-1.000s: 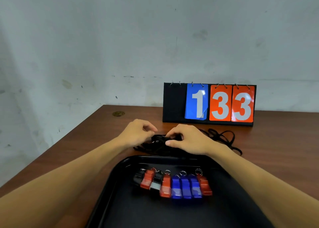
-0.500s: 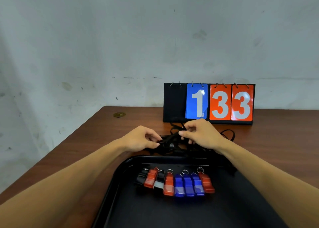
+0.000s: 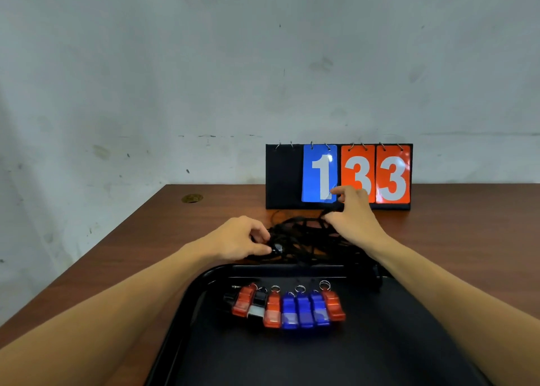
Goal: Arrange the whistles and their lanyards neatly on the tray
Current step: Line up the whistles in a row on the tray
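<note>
Beyond the far rim of the black tray, a tangle of black lanyards fills the strip of brown table up to the flip scoreboard; open tabletop runs left to the table edge, bearing only a brass disc. The left hand pinches a clip at the tangle's left edge, and the right hand pinches a raised cord just before the scoreboard. Red, blue and black whistles lie in a row near the tray's far rim.

plastic whistles in black tray | black cord lanyards behind tray, on brown wooden table | flip-number scoreboard behind lanyards
</note>
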The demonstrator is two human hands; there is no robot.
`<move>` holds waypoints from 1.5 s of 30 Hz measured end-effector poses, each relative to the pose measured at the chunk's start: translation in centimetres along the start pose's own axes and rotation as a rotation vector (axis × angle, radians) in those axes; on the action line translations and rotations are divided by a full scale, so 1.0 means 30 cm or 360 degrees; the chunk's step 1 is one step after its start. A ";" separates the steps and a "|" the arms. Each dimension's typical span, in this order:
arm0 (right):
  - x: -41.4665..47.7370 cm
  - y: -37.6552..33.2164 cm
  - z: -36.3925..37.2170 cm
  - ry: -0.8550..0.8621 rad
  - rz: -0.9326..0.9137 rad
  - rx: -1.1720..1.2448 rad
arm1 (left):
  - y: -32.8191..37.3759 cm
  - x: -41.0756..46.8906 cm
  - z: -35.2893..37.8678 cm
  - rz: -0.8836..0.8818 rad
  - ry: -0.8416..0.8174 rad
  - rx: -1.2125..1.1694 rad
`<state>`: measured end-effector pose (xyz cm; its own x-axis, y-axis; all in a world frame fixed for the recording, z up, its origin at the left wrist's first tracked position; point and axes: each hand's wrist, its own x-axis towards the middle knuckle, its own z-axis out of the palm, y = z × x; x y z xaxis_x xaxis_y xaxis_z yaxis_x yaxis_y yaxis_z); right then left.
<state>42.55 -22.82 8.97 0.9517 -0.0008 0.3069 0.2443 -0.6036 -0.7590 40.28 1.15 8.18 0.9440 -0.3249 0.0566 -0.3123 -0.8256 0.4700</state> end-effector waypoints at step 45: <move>-0.138 -0.159 0.082 -0.0237 -0.0441 -0.0502 | 0.028 -0.199 -0.058 0.0069 0.0585 0.0151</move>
<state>37.90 -17.98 9.91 0.8804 0.2963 0.3703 0.4472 -0.7786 -0.4402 34.56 3.20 9.76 0.8994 -0.1873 0.3949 -0.3448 -0.8594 0.3776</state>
